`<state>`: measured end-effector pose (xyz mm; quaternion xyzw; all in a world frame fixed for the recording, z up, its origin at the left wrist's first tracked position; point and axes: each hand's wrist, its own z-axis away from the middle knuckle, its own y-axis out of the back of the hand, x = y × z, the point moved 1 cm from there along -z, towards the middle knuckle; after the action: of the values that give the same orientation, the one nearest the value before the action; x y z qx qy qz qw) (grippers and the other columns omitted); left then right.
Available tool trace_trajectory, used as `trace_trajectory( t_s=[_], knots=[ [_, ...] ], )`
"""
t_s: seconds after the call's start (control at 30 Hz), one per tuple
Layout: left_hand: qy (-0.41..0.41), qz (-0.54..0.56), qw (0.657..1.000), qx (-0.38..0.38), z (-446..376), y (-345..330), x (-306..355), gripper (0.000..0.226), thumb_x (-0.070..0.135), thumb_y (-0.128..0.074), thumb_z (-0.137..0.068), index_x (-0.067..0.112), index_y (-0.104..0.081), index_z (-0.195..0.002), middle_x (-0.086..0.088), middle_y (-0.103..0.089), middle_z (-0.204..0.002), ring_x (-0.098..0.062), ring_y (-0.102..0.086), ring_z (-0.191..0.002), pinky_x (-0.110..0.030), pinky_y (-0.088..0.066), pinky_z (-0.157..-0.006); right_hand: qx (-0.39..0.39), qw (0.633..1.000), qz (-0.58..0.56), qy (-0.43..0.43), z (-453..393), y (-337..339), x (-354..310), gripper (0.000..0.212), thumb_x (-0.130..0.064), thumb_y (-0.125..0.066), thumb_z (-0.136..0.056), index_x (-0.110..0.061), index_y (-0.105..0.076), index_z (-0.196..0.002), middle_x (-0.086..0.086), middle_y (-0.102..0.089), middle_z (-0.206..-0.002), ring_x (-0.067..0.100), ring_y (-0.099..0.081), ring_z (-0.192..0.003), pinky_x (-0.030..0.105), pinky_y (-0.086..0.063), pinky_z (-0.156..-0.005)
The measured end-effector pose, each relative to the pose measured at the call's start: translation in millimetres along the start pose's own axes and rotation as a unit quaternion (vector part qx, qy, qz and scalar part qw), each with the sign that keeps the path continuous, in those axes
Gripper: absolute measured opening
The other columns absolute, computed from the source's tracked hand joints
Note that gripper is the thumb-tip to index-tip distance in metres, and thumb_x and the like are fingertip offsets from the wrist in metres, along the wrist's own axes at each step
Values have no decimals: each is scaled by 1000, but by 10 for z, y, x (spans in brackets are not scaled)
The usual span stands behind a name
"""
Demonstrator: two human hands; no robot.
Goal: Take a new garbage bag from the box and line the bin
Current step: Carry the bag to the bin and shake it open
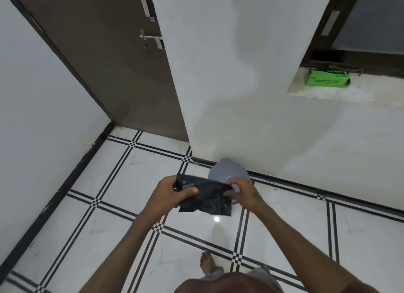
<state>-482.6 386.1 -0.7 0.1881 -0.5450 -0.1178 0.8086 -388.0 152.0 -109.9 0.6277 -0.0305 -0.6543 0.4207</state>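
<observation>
Above tiled floor (113, 183), crumpled, folded black garbage bag (205, 196) between both hands.

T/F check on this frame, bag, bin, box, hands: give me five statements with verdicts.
1. Both hands, left hand and right hand, grip the black garbage bag. True.
2. The bag is fully opened out. False: it is bunched and folded.
3. The grey bin stands on the floor against the wall. True.
4. The bin's lid is off. False: its grey top is closed.
5. The green box lies on the floor. False: it sits on the window ledge.
</observation>
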Motion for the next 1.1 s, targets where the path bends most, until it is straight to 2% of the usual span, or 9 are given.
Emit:
trace_trajectory(
  t_s=[0.1,0.17,0.23,0.37,0.5,0.63,0.8,0.9,1.1],
  knots=[
    [-13,50,997,65,-116,155,-116,17,29,-60,-95,17,-72,-96,-6,-72,-73,-9,-63,-53,-26,-51,-54,64,998,25,9,-91,208,-106,9,-11,-74,-83,-17,-68,-80,-4,-65,-78,12,-57,-75,22,-40,-66],
    [-14,106,991,80,-168,181,-130,24,28,-52,-100,17,-73,-98,-5,-75,-80,-13,-71,-68,-29,-58,-66,104,993,52,24,-162,338,-170,10,-9,-73,-83,-17,-69,-87,-9,-64,-81,2,-57,-74,17,-40,-68],
    [-4,184,980,79,-199,172,-80,28,24,-47,-102,16,-73,-105,-3,-77,-93,-14,-74,-86,-24,-58,-72,133,988,72,41,-232,450,-239,19,-3,-69,-82,-20,-70,-91,-21,-59,-81,-4,-57,-75,10,-40,-69],
    [29,292,954,67,-271,133,31,27,17,-48,-102,6,-71,-110,-7,-77,-101,-19,-73,-94,-24,-59,-74,177,980,83,39,-360,628,-332,23,0,-65,-84,-20,-73,-92,-11,-70,-86,9,-64,-82,24,-51,-76],
    [54,303,945,107,-393,138,69,18,15,-57,-98,6,-72,-100,-8,-77,-91,-21,-73,-86,-28,-61,-76,228,971,67,29,-383,792,-319,22,-5,-64,-89,-22,-75,-98,-9,-76,-90,12,-70,-83,23,-53,-77],
    [100,362,911,171,-492,130,89,23,21,-62,-94,2,-65,-81,-10,-66,-78,-18,-65,-73,-24,-61,-67,290,950,94,64,-316,950,-292,20,-5,-63,-91,-19,-75,-100,-7,-76,-89,14,-70,-79,27,-54,-73],
    [149,414,873,210,-607,42,111,26,27,-63,-94,5,-63,-79,-5,-63,-74,-17,-63,-71,-27,-61,-70,366,925,45,85,-298,1078,-287,16,-2,-65,-90,-12,-73,-99,-3,-73,-98,14,-67,-92,32,-56,-82],
    [168,417,863,232,-690,-7,119,27,26,-63,-94,7,-60,-76,-5,-59,-73,-15,-59,-68,-30,-60,-74,374,925,33,55,-329,1133,-294,17,-4,-64,-90,-17,-73,-95,-7,-71,-95,14,-63,-93,33,-55,-79],
    [156,416,862,245,-796,-39,131,28,25,-64,-94,8,-55,-73,-3,-57,-71,-12,-57,-68,-27,-60,-72,334,942,-38,10,-334,1200,-295,14,-10,-66,-90,-22,-68,-86,-14,-71,-84,3,-63,-86,20,-48,-77]
  ],
)
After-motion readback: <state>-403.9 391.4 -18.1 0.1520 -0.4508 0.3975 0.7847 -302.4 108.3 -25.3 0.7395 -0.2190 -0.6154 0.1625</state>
